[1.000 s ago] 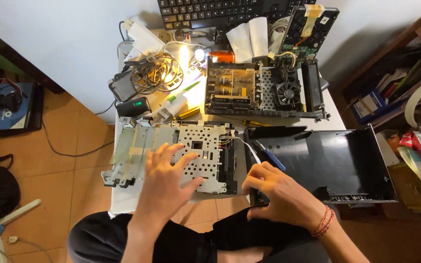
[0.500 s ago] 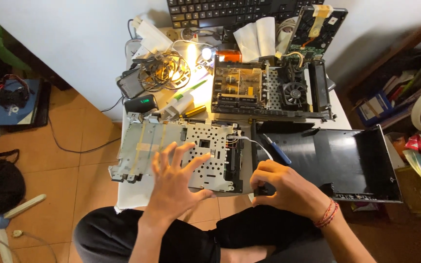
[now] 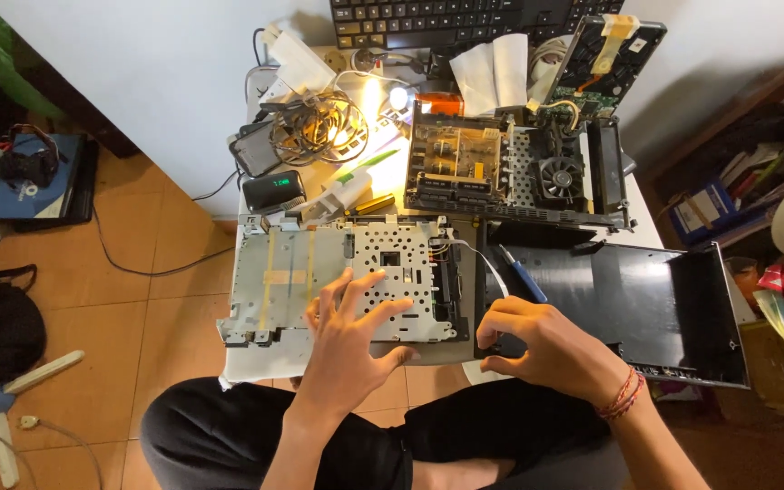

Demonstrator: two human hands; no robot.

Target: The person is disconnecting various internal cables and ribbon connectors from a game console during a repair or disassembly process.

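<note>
On the far left of the small table lies a tangle of grey coiled cables. Near it, the flat silver perforated metal chassis plate covers the table's near left part. The left hand lies flat on this plate, fingers spread wide, grasping nothing. Just right, the right hand curls at the plate's near right corner, fingertips bent together; what they pinch I cannot tell. A blue-handled screwdriver lies just beyond it. Far right, the open black plastic case shell holds nothing visible; behind it, the black open console housing contains a circuit board and fan.
</note>
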